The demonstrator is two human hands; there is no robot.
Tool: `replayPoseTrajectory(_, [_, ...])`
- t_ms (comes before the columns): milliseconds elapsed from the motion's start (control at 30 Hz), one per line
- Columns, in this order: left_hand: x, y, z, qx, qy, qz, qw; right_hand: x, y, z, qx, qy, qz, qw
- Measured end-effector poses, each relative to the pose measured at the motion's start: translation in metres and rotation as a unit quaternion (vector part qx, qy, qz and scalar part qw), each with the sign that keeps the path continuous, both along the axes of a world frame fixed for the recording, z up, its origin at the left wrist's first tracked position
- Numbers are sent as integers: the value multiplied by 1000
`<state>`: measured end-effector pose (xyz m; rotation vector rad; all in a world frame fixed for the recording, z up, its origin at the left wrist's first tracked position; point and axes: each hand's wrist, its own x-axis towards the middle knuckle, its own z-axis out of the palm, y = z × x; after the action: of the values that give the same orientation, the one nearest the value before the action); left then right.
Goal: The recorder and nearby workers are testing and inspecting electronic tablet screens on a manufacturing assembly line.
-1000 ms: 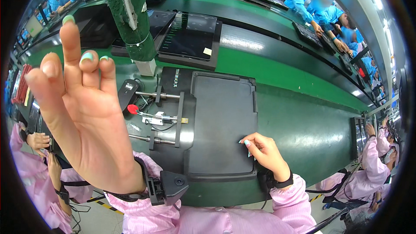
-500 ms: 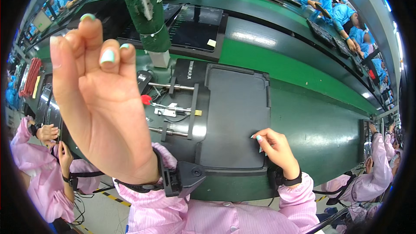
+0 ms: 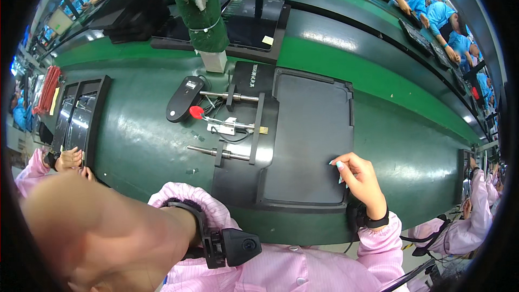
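My left hand (image 3: pixel 92 227) is large and blurred at the lower left, with its fingers out of clear sight. It is close to the camera and nothing shows in it. My right hand (image 3: pixel 361 179) hovers at or rests on the lower right edge of a black test fixture; contact is unclear. Its fingers are curled in, thumb close to the forefinger, and I see nothing held. The fixture has a shallow rectangular tray (image 3: pixel 313 135). Left of the tray are metal rods, a red-tipped toggle clamp (image 3: pixel 197 112) and a gold pin connector (image 3: pixel 263 130).
A black computer mouse (image 3: pixel 185 99) lies left of the clamp. Behind the fixture stands a green post (image 3: pixel 208 32). Dark panels (image 3: pixel 251 24) rest on the line beyond. Another dark frame (image 3: pixel 97 113) lies at the left, near a co-worker's hands (image 3: pixel 70 158). More people sit around.
My left hand has dropped from upright before the fixture to the lower left, uncovering the mouse and rods. My right hand keeps its place by the tray. The view has shifted slightly.
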<state>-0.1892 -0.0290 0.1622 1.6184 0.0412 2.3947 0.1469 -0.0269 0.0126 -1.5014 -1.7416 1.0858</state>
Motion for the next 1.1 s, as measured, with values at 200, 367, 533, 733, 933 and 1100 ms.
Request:
replayPoseTrajectory(200, [4,4,-3,12,-23,-22,999,0,-1,1,-7,-3,1,1000])
replayPoseTrajectory(367, [9,10,0,9,-38,-44,998,-1,-1,2,-13,6,-3,1000])
replayPoseTrajectory(533, [10,17,-1,-3,-50,-64,997,0,0,3,-7,-5,0,1000])
replayPoseTrajectory(733, [10,14,0,-1,-58,-86,995,0,-1,3,-4,-8,2,1000])
replayPoseTrajectory(933, [10,1,1,28,-72,-133,988,2,1,2,-14,7,-3,1000])
replayPoseTrajectory(1100, [5,-13,11,39,-93,-228,968,2,2,1,-10,5,0,1000])
